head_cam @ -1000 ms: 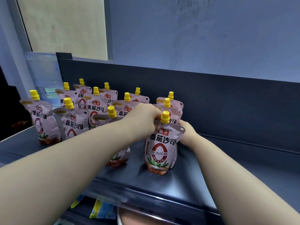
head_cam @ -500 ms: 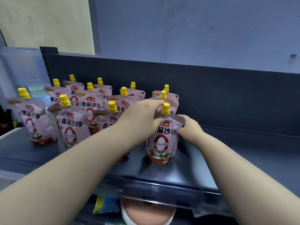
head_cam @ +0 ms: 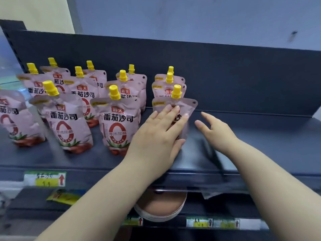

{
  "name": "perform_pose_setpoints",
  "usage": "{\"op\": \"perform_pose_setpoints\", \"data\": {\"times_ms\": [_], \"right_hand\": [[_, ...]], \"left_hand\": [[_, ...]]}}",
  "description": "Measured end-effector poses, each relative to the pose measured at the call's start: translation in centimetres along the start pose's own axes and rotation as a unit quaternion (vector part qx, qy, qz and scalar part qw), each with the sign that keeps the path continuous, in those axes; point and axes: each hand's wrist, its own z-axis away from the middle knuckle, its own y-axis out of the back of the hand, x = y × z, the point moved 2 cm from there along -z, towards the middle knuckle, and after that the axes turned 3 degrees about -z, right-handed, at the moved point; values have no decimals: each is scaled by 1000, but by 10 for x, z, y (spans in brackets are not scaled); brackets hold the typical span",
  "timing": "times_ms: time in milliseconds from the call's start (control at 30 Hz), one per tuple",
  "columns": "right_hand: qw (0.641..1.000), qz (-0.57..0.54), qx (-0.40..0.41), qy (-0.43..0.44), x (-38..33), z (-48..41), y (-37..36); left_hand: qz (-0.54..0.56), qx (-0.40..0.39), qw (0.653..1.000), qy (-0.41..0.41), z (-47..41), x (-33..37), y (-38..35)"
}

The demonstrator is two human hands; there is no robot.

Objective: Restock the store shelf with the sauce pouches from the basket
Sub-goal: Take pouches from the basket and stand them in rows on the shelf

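Several pink sauce pouches with yellow caps stand upright in rows on the dark shelf [head_cam: 260, 140]. The front pouch of the rightmost row [head_cam: 186, 106] stands just behind my left hand [head_cam: 156, 136], whose straight fingers lie flat against its front. My right hand [head_cam: 213, 131] hovers a little to the right of that pouch with fingers spread, touching nothing. Another front pouch [head_cam: 118, 124] stands just left of my left hand. The basket is out of view.
The shelf's right half is bare dark metal up to the back panel [head_cam: 225, 75]. Price labels [head_cam: 45, 179] run along the shelf's front edge. Below it, a stack of round pinkish lids or plates [head_cam: 161, 207] and a yellow packet [head_cam: 64, 196] sit on the lower shelf.
Both hands have let go of the front right pouch. My left hand opened and now lies flat on its front; my right hand drew away to the right. The camera moved closer.
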Motion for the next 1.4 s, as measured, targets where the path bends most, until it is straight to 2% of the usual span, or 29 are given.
{"op": "perform_pose_setpoints", "data": {"times_ms": [200, 400, 833, 1100, 1400], "right_hand": [[998, 57, -11, 36, -18, 49, 15], [983, 133, -34, 119, -33, 115, 16], [947, 196, -124, 222, -41, 241, -42], [925, 166, -208, 271, -84, 286, -104], [901, 151, -270, 305, -159, 307, -201]], "left_hand": [[-27, -45, 998, 32, 26, 10, 3], [-36, -77, 993, 77, 65, 33, 15], [-77, -155, 969, 174, 200, 64, 44], [-82, -203, 936, 276, 290, 33, 75], [-68, -218, 903, 365, 379, -47, 107]]}}
